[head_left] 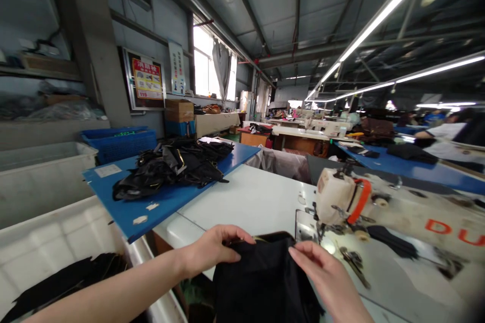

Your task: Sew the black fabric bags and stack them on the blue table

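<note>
A black fabric piece [261,277] with a gold-coloured zipper strip along its top edge hangs between my two hands, in front of the sewing table's near edge. My left hand [223,245] pinches its upper left corner between thumb and fingers. At the upper right corner, my right hand [316,262] grips the cloth with thumb and fingertips. Just beyond the cloth stands the head of a sewing machine [335,197] with an orange strap. The lower part of the cloth runs out of the frame.
Black fabric pieces [170,164] lie heaped on a blue board [138,219] to the left. White bins [41,179] stand at far left. Metal scissors-like tools [354,265] and a small black piece [392,241] lie on the white tabletop [235,194]. Another person [449,136] sits at right.
</note>
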Demonstrator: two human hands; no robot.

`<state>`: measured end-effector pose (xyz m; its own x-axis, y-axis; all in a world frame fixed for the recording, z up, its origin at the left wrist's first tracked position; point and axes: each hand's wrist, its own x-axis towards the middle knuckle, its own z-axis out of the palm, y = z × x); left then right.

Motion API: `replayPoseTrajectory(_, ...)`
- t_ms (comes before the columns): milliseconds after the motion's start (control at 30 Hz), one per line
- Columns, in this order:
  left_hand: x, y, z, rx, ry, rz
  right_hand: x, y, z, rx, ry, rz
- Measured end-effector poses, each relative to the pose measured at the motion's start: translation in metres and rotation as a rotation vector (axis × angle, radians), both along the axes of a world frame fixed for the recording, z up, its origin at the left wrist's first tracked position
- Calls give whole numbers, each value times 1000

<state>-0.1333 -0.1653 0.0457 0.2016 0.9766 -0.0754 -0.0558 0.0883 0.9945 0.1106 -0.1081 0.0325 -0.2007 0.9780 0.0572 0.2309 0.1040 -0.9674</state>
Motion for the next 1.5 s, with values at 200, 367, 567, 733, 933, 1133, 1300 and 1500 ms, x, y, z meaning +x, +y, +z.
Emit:
replayPoseTrajectory(200,-5,5,1,-52,-126,-42,13,17,11,247,-234,41)
replayPoseTrajectory(367,3,-4,22,208,277,101,5,2,33,394,-369,92)
replayPoseTrajectory(567,45,-13,44,671,413,18,-15,-31,56,899,-465,270)
replayPoseTrajectory(733,60,-14,42,556,490,177,-9,-34,65,1025,-452,224)
replayPoseTrajectory(933,56,-15,43,595,515,175,-8,-33,67,1018,-395,201)
replayPoseTrajectory(1133,49,-6,42,702,585,253,-9,-35,63,987,-226,168)
replayPoseTrajectory(1300,25,18,75,1011,792,550,-10,-33,33,803,-318,137)
replayPoseTrajectory(1500,27,60,93,1514,1221,356,-17,-17,2,386,-543,228)
